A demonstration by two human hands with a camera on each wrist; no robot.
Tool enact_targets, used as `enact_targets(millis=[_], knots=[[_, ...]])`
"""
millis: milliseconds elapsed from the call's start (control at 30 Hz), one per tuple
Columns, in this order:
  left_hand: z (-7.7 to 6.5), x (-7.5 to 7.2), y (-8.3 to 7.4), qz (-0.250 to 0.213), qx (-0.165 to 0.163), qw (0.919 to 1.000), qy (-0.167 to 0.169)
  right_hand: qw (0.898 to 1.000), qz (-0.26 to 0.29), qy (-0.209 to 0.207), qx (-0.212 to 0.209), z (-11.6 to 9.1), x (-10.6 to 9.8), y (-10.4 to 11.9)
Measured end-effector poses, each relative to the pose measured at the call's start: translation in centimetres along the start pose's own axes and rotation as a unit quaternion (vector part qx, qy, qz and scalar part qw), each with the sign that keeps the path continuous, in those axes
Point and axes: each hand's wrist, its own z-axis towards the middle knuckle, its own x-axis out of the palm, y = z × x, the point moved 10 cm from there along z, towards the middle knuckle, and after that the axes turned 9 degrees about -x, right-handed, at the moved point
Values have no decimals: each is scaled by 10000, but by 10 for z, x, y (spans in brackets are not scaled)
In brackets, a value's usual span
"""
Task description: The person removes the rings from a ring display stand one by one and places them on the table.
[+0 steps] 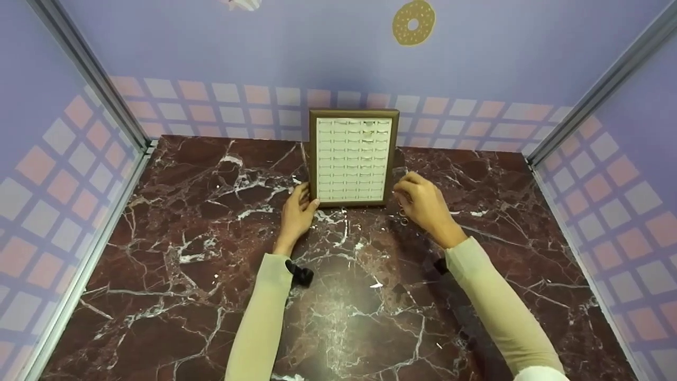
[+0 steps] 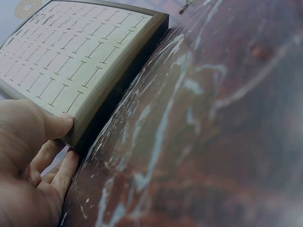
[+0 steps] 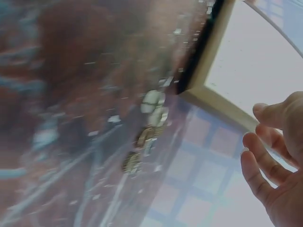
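A ring display board (image 1: 314,159) with a brown wooden frame and a pale slotted panel stands against the back wall. My left hand (image 1: 296,214) grips its lower left corner. In the left wrist view the thumb (image 2: 60,126) lies on the front of the frame and the fingers reach round its edge. Just off the board's right side, my right hand (image 1: 423,203) has loosely bent fingers; the right wrist view shows nothing between them. Several rings (image 3: 144,137) lie on the table near the board's lower right corner. A few small rings (image 1: 368,132) appear to sit in the upper right slots.
The tabletop (image 1: 211,296) is dark red marble-patterned with white veins. Purple walls with pink and white checks enclose it at the back (image 1: 222,53) and both sides. Metal rails (image 1: 95,254) run along the side edges.
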Motion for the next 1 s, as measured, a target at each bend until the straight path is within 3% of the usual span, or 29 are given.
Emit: enact_targets(millis=[500,767,1000], knots=[[0,0,2,16,-27,10000,-12,9940,156,-1045,-267,58,-13,9],[-2,1,0,96,2,10000,-10,9887,185,-1488,87,78,-15,-1],[-2,-1,-1,160,-5,9999,-30,9823,360,-1837,108,95,-17,-2]])
